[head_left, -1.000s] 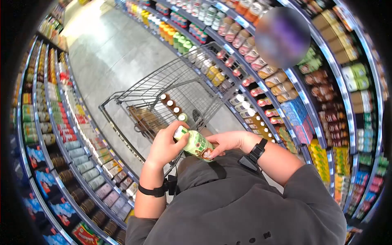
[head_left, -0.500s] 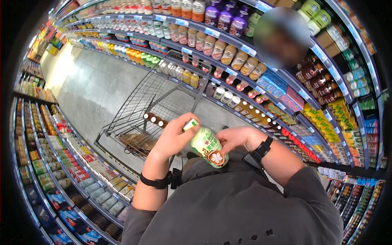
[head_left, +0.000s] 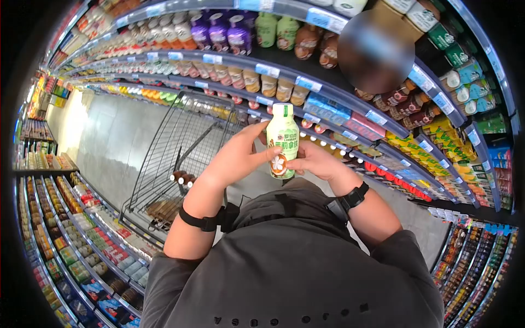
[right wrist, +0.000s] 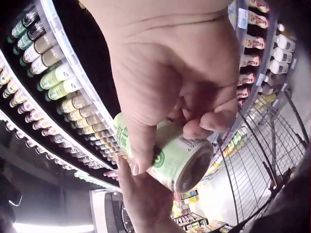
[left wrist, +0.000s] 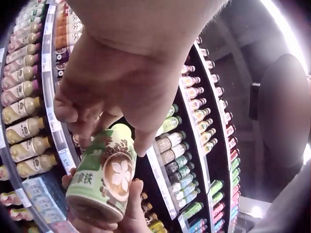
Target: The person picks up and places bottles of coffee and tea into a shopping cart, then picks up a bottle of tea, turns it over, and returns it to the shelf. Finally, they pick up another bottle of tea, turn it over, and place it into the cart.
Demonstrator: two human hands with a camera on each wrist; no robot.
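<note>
A light green drink bottle (head_left: pixel 284 139) with a white flower on a brown cup print stands nearly upright before the person's chest, label toward the head camera. The left hand (head_left: pixel 235 156) holds it from the left, thumb across the label. On the other side the right hand (head_left: pixel 320 163) grips the lower part, thumb near the base. In the left wrist view the bottle (left wrist: pixel 104 177) shows its printed front and base, with the right hand's fingers (left wrist: pixel 135 206) around the bottom. The right wrist view shows the bottle's dark base (right wrist: pixel 194 167) below the right thumb.
A wire shopping cart (head_left: pixel 180 131) stands ahead to the left, carrying several white-capped dark bottles (head_left: pixel 183 178) and a brown package (head_left: pixel 164 212). Shelves of drinks (head_left: pixel 262 71) curve along the front and right; a lower shelf row (head_left: pixel 82 235) runs along the left.
The bottle has gone from tilted to nearly upright and been raised, both hands staying on it. The view has swung toward the front shelves, and the cart appears farther left.
</note>
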